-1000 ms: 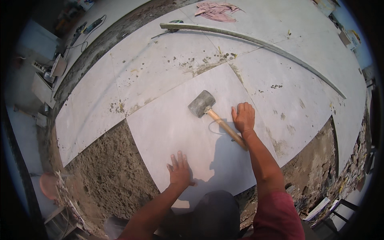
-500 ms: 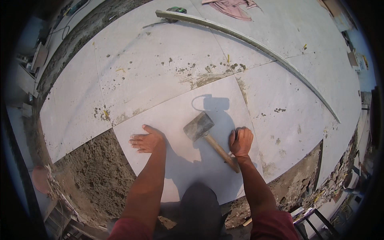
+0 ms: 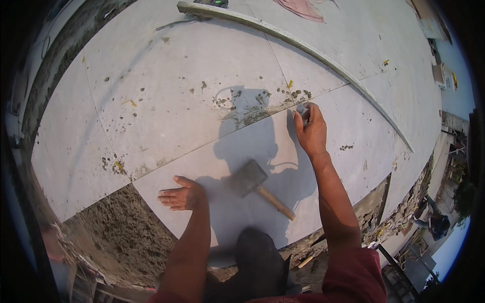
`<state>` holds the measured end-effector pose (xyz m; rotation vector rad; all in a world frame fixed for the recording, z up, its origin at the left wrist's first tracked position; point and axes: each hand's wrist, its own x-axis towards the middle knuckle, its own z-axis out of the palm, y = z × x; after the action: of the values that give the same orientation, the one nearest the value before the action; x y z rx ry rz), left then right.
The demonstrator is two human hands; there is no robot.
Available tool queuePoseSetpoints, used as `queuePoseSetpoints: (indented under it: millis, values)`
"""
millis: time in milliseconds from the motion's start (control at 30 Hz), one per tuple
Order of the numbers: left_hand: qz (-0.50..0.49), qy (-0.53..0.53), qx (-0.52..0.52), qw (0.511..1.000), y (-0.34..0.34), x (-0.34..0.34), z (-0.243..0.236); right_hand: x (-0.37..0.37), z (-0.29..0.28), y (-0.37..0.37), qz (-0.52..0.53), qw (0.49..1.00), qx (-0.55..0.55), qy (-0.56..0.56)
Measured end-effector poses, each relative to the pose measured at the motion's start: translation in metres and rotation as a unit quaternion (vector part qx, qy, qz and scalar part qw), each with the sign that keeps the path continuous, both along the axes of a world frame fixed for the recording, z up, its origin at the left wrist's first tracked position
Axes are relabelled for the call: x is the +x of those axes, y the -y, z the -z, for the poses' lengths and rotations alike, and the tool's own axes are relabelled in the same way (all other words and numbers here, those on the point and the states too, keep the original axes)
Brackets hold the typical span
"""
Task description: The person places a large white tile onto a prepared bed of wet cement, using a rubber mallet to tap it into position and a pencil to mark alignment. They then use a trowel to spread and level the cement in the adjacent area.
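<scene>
Jutting over the near edge of a large pale tile [image 3: 202, 164], a dark knee [image 3: 260, 257] stands close to a rubber mallet [image 3: 247, 178]. Rough mortar [image 3: 121, 230] borders the tile's left edge. The mallet lies untouched on the tile, its wooden handle slanting toward the near right. By the left edge, the left hand [image 3: 183, 196] has its fingers extended and thumb raised. At the far right corner, the right hand [image 3: 313, 132] bends its fingers; whether they grip anything cannot be told. Beyond lie a long bar [image 3: 303, 48] and a pink cloth [image 3: 303, 9].
</scene>
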<state>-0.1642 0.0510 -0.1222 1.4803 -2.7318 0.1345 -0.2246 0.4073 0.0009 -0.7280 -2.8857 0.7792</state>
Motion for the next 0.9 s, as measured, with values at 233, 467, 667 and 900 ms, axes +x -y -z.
queuePoseSetpoints:
  millis: [233, 467, 667, 900]
  values:
    - [-0.01, 0.043, 0.032, 0.999, -0.001, -0.001, -0.011, -0.094, 0.013, -0.038, -0.141, 0.987, 0.072, 0.01]
    - [-0.025, 0.045, 0.046, 0.998, 0.004, 0.006, -0.007, -0.049, -0.02, -0.012, -0.137, 0.987, -0.088, 0.003]
    - [-0.02, 0.048, 0.042, 0.998, 0.006, 0.006, -0.005, -0.012, 0.009, -0.018, -0.234, 0.972, 0.006, -0.025]
    - [-0.002, 0.034, 0.024, 0.999, 0.002, 0.006, -0.007, -0.022, 0.008, -0.029, -0.326, 0.939, 0.108, -0.021]
